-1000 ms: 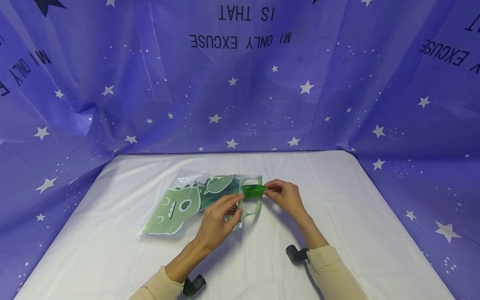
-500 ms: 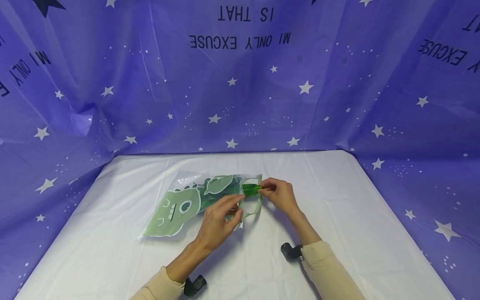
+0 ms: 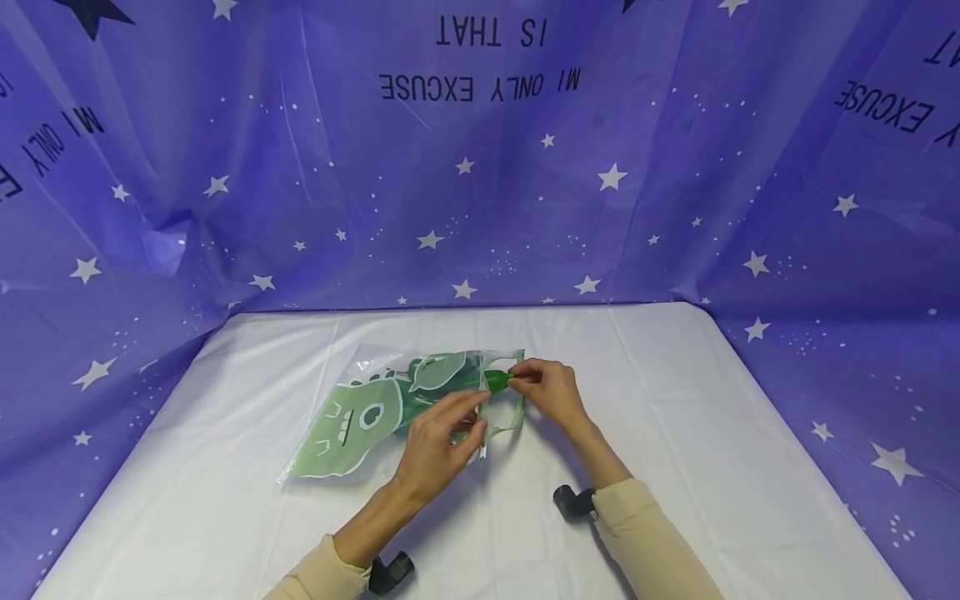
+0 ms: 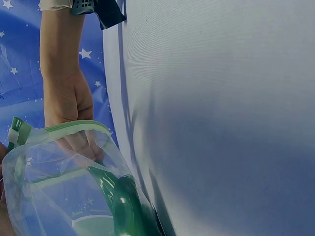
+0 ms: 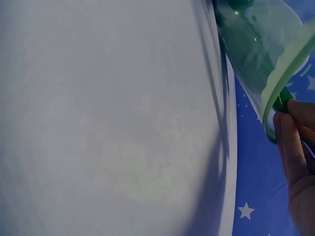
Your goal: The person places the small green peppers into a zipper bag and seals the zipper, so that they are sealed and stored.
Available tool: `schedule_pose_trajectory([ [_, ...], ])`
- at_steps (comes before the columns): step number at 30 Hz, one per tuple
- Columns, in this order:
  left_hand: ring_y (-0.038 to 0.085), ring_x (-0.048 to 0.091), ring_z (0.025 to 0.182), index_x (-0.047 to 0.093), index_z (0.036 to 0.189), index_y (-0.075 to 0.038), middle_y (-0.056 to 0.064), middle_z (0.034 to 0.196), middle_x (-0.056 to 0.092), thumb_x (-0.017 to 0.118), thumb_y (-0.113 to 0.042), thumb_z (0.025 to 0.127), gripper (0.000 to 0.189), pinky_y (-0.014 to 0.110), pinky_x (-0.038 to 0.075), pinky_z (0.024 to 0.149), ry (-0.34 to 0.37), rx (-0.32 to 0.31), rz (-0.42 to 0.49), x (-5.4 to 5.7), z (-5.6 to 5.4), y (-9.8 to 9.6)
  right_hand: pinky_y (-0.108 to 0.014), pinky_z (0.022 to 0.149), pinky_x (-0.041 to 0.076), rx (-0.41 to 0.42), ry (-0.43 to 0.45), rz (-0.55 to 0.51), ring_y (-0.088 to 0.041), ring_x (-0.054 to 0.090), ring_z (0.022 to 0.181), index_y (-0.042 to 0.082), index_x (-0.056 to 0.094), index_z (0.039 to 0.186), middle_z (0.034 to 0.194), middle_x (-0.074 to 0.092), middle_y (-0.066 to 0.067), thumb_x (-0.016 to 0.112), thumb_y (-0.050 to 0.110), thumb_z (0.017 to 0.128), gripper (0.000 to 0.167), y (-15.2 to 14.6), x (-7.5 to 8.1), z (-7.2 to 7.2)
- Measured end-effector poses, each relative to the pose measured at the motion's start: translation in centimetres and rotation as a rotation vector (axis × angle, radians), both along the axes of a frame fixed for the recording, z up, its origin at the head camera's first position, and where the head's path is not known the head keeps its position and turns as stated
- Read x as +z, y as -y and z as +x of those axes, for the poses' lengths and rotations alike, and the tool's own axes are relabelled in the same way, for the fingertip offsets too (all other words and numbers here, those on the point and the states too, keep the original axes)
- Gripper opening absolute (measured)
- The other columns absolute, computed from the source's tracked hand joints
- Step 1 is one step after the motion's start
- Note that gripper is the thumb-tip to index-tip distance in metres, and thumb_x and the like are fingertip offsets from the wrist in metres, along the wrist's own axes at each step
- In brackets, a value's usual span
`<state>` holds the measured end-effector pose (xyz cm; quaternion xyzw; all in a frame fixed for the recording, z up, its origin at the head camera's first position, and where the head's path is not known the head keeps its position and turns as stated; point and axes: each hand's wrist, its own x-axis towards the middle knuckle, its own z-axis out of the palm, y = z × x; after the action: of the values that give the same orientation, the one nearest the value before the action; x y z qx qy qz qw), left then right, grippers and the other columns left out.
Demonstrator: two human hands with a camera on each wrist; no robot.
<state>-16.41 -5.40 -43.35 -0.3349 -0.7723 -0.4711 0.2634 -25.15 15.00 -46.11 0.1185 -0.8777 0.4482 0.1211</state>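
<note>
A clear slider zip bag (image 3: 341, 429) with a green cartoon dinosaur print lies across the table, its mouth facing right. With fingers and thumb, my left hand (image 3: 435, 442) holds the bag's near edge by the mouth. My right hand (image 3: 553, 390) pinches the tapered end of a glossy long green pepper (image 3: 497, 381) at the opening. Most of the pepper is inside the bag. Through the clear plastic, more glossy dark green shapes (image 4: 125, 201) show in the left wrist view. In the right wrist view, the fingertips (image 5: 285, 118) are right at the bag's green rim.
A white cloth covers the table (image 3: 637, 400). Behind it and at both sides hangs a purple curtain (image 3: 480, 208) with stars and lettering. A black wrist-worn device (image 3: 573, 502) sits at the right sleeve, another black device (image 3: 392, 572) at the left.
My right hand has moved left toward the bag, pushing the pepper farther in, so less of it shows outside. The left hand stays nearly still at the bag's mouth.
</note>
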Motion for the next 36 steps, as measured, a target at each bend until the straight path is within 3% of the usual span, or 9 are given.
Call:
schedule_pose_trajectory([
  [36,0.015,0.067,0.079,0.064,0.116,0.003,0.010,0.113,0.063,0.067,0.004,0.081,0.036,0.013,0.055,0.068,0.006,0.008,0.004,0.02,0.03,-0.01,-0.023,0.059,0.053,0.044,0.047,0.098,-0.005,0.064,0.063,0.013,0.076,0.084,0.072,0.070,0.006,0.081,0.016,0.074,0.011,0.70,-0.27,-0.09],
])
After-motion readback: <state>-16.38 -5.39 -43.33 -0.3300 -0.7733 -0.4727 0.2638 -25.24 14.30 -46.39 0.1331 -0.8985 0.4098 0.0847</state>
